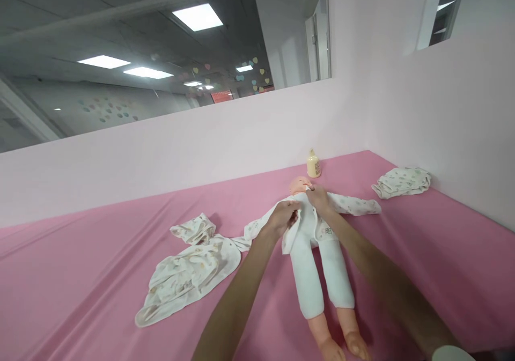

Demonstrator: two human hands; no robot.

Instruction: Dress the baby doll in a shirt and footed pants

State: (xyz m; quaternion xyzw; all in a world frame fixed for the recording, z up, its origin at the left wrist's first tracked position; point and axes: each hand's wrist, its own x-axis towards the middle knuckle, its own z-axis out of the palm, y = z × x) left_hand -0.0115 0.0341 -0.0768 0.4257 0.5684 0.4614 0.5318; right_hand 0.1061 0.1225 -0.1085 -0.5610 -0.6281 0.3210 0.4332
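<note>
A baby doll (306,262) lies on its back, its head away from me and its bare feet toward me. It has a white cloth body and wears a patterned white baby jacket (354,204), with both sleeves on and the front hanging apart. My left hand (285,216) is closed on the jacket's left front edge, over the doll's chest. Up at the collar, by the doll's chin, my right hand (317,197) pinches the jacket's other edge. Part of the doll's head is hidden behind my right hand.
The pink sheet (100,275) covers the table. Crumpled patterned baby clothes (193,267) lie to the left. A cream pump bottle (313,165) stands beyond the doll's head, and a folded patterned cloth (402,182) lies by the right wall. A pink wall and window rise behind.
</note>
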